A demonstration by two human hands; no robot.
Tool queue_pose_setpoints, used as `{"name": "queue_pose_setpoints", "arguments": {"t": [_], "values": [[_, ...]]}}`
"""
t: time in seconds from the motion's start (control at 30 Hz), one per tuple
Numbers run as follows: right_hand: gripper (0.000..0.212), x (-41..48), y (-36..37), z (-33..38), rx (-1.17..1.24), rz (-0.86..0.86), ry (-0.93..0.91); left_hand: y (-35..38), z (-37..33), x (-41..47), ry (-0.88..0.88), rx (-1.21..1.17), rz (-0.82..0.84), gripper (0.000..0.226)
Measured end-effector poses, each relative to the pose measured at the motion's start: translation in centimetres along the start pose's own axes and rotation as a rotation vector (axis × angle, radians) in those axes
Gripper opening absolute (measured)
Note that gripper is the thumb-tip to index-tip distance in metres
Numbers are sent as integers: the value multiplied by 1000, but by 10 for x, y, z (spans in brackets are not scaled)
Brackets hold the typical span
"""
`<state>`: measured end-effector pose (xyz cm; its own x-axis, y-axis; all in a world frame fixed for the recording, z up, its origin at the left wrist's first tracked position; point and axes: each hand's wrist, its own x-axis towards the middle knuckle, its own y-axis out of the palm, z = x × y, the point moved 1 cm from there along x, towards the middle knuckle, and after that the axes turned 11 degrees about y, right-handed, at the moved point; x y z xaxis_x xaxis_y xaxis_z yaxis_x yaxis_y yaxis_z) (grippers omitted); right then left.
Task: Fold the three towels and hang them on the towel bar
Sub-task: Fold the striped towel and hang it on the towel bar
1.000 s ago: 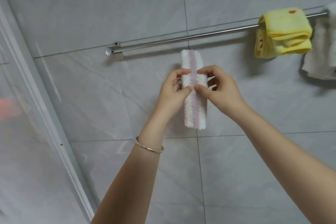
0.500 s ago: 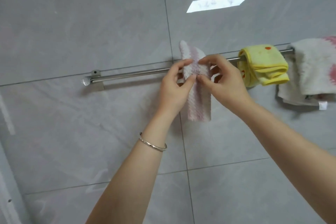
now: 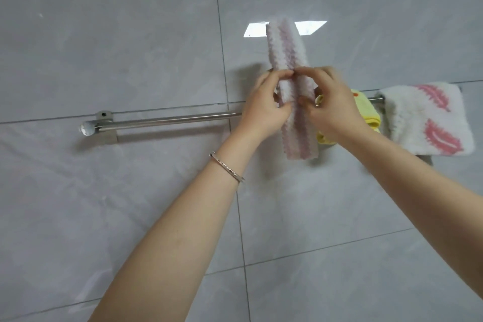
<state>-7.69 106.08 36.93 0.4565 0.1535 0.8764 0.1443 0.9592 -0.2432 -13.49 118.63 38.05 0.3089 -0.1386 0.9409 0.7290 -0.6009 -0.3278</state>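
Observation:
A narrow folded white towel with a pink stripe (image 3: pixel 287 52) stands upright in front of the steel towel bar (image 3: pixel 167 121). My left hand (image 3: pixel 264 110) and my right hand (image 3: pixel 337 110) both pinch it at its middle, thumbs meeting on the stripe. Its top sticks up above the bar and its lower end hangs below. A folded yellow towel (image 3: pixel 366 110) hangs on the bar just behind my right hand, mostly hidden. To the right of it hangs a white towel with pink leaf prints (image 3: pixel 428 117).
The bar is fixed to a grey tiled wall (image 3: pixel 130 34), with its left bracket and end cap (image 3: pixel 90 127) at left. The left stretch of the bar is bare. A bright light patch (image 3: pixel 254 29) reflects on the tile above.
The view has tilted up and both hands have lifted the striped towel from below the bar to in front of it. The grip stayed the same.

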Motion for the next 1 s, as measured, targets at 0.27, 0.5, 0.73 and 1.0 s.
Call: {"name": "queue_pose_setpoints", "arguments": {"t": [0.27, 0.5, 0.73, 1.0], "values": [[51, 14, 10, -14, -300, 173, 93, 12, 12, 4, -196, 205, 205, 52], [53, 20, 17, -14, -599, 273, -17, 10, 17, -11, -143, 474, 128, 41], [30, 29, 21, -8, -736, 439, -16, 21, 26, -60, 35, 326, -205, 25], [11, 34, 25, 4, -684, 570, 43, 33, 31, -63, -479, 25, -72, 44]]}}
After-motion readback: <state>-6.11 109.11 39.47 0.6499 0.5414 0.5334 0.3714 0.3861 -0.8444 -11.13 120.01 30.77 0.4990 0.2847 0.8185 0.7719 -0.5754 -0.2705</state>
